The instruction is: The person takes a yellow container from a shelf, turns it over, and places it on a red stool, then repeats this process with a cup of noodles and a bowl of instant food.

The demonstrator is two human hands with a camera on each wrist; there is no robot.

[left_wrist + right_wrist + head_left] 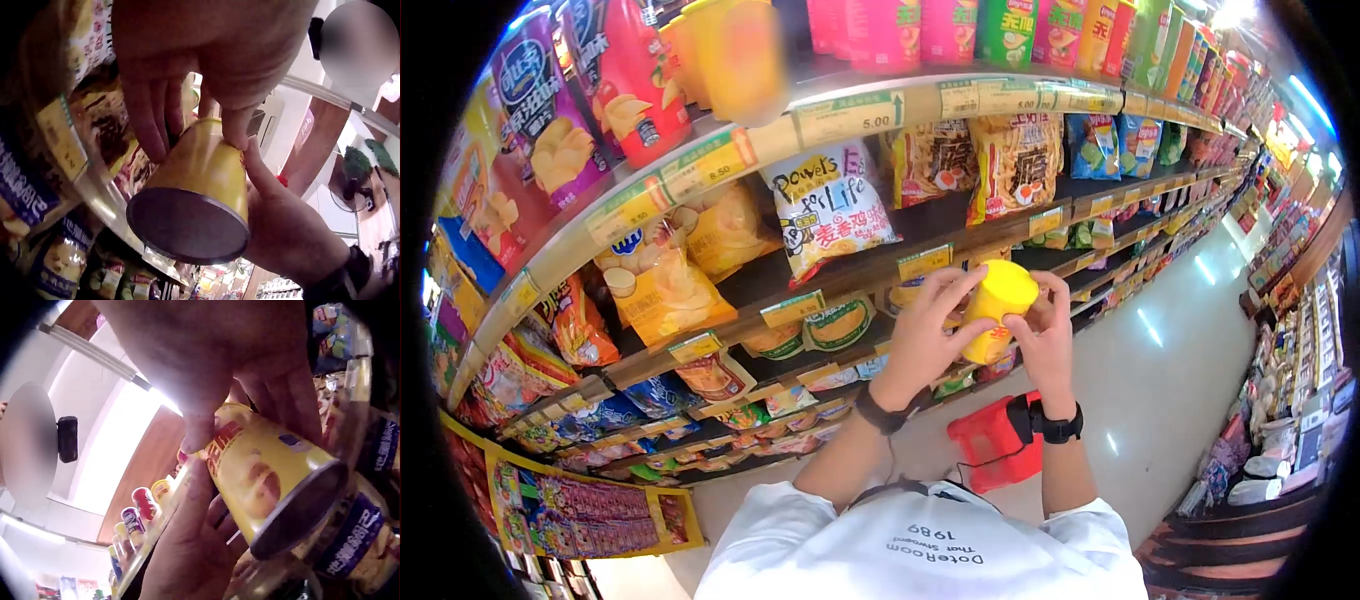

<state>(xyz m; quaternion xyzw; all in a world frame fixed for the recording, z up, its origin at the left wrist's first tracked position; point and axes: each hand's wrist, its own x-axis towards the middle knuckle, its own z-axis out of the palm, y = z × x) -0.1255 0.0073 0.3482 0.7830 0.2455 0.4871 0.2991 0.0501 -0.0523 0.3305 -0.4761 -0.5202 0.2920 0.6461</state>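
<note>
I hold a tall yellow cylindrical crisp canister (pixel 997 312) up in front of me with both hands, out in the aisle just before the snack shelf (pixel 850 270), about level with its row of yellow price labels (pixel 924 262). My left hand (pixel 922 338) wraps the canister's left side, with the fingers (pixel 145 119) curled over the yellow wall and clamped on it. My right hand (pixel 1046 340) grips the other side, its fingers (pixel 284 394) pressed on the printed wall and its thumb tip touching my left thumb near the middle. The canister is slightly tilted, with the yellow lid up toward the shelf and the dark round metal base (pixel 187 225) down toward my wrists; only my hands carry it. Red lettering and a picture of crisps show on its side in the right wrist view. Behind it stand snack bags: a white crisp bag with blue lettering (pixel 828 205) up to the left and tan patterned bags (pixel 1015 165) straight above. A red plastic shopping basket (pixel 998 440) shows below my wrists, over the pale shop floor (pixel 1170 370). A black strap (pixel 1060 425) circles each wrist
</note>
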